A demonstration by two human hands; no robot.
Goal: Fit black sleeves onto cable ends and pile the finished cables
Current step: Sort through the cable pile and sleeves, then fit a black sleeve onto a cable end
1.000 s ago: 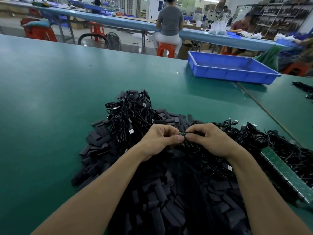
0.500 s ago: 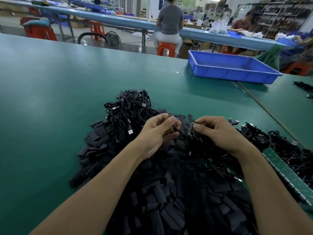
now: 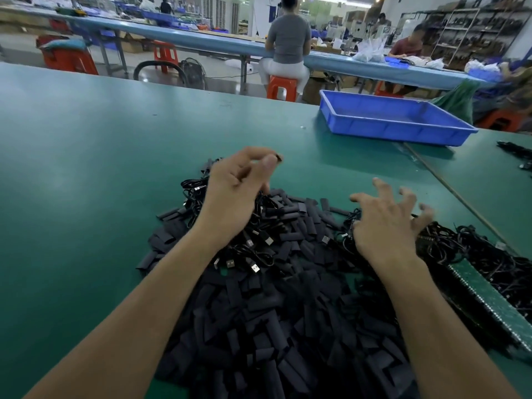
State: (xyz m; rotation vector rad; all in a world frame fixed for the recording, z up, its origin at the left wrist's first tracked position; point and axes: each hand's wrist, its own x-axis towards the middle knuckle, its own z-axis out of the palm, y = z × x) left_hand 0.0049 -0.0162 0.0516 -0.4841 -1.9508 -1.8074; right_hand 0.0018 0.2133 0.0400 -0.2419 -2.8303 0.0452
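A big heap of loose black sleeves covers the green table in front of me. Coiled black cables lie at its far left, and several bare USB plugs show in the middle. My left hand is raised above the far-left cables. Its thumb and forefinger pinch a small black cable end. My right hand hovers with fingers spread over the tangle of cables at the right and holds nothing.
A blue tray stands at the back right of the table. A green studded strip lies across the right-hand cables. More black cables lie at the far right edge. People sit at a long bench beyond.
My hands have come apart. The left one rose and moved away from me with the black end in its pinch. The right one let go and swung right, opening its fingers.
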